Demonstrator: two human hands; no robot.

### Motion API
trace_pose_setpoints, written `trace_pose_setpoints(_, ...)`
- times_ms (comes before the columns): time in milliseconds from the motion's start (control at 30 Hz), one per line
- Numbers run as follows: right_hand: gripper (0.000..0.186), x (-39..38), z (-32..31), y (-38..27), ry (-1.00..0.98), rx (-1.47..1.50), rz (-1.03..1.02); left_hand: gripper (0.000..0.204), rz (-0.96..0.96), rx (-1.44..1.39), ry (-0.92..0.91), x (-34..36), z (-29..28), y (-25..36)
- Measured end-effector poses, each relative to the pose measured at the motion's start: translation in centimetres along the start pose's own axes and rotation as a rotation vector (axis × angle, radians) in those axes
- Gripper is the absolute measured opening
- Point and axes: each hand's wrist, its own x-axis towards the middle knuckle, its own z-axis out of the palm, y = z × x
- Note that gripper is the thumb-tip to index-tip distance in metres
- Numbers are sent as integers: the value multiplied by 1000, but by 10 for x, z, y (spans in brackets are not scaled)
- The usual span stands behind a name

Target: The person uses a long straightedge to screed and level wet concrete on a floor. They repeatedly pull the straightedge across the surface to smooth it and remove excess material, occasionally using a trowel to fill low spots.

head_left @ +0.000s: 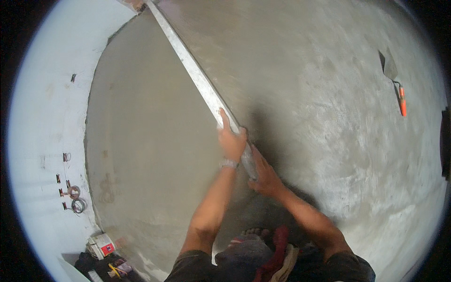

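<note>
A long pale straightedge bar (188, 61) lies diagonally over a smooth grey cement floor (150, 150), from the top of the view toward me. My left hand (231, 140) grips it with the index finger stretched along it, a band round the wrist. Just below, my right hand (263, 174) is closed on the bar's near end. A trowel (401, 98) with an orange handle rests on the cement at the right. My bare foot shows below my hands, beside red and beige cloth hanging at my waist.
A white wall (51, 117) runs along the left, with coils of wire (75, 202) at small openings. At the lower left a white bucket (98, 244) stands by a dark pile of items (103, 270). At the top, something brownish by the bar's far end is too small to make out.
</note>
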Motion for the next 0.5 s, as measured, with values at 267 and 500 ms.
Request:
trace_pose_setpoints(267, 107, 11, -19, 11, -10, -16, 32, 92, -42, 154, -21, 12, 10, 25)
trace_pose_setpoints(500, 105, 25, -37, 5, -26, 22, 75, 94, -64, 150, 22, 26, 20, 30)
